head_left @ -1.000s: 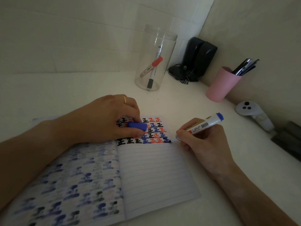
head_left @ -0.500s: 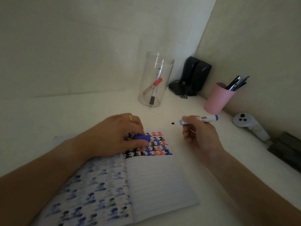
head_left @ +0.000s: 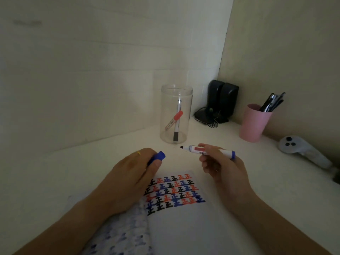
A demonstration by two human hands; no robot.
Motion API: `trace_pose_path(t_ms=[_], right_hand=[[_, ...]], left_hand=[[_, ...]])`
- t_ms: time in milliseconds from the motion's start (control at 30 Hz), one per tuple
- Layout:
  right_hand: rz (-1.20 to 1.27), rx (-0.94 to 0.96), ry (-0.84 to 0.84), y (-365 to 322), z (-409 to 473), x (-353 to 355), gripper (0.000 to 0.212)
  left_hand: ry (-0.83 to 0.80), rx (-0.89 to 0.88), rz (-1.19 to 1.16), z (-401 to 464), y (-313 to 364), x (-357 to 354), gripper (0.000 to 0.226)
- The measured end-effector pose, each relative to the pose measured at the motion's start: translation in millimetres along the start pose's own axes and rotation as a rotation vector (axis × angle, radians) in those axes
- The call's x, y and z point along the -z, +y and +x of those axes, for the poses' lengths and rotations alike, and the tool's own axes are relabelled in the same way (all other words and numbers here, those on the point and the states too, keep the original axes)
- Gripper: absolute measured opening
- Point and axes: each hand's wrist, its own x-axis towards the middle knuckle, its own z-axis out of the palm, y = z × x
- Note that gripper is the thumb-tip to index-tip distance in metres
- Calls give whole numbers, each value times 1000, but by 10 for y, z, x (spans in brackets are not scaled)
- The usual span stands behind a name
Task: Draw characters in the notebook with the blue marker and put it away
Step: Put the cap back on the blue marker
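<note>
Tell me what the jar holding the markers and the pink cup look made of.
The jar looks like clear plastic, possibly glass: fully see-through, thin-walled, the red marker and black marker visible inside. The pink cup looks like matte plastic: opaque, even colour, no glare.

Single head-worn wide-angle view, looking forward and down, close over the bench (head_left: 92, 172); hands (head_left: 223, 168) near centre, room corner toward 1 o'clock.

Home desk corner, speakers (head_left: 222, 100), pink pen cup (head_left: 254, 124), notebook (head_left: 184, 227)
</note>
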Motion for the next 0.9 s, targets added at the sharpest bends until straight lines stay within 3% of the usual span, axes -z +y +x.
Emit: trace_pose_path(t_ms=[233,300,533,667,900], right_hand=[[29,39,-116,-37,-24,17,10],[6,60,-148,-40,-42,3,16],[-153,106,-236,-8,-85,-34,8],[-180,114,-307,-45,-140,-73,24],[-77,52,-385,-85,-172,-69,26]], left_hand=[[28,-48,52,20,46,59,31],[36,-57,48,21,51,60,27],[42,-107,39,26,90,88,25],[57,-150,16,17,112,116,25],[52,-165,-115,-27,178,159,33]])
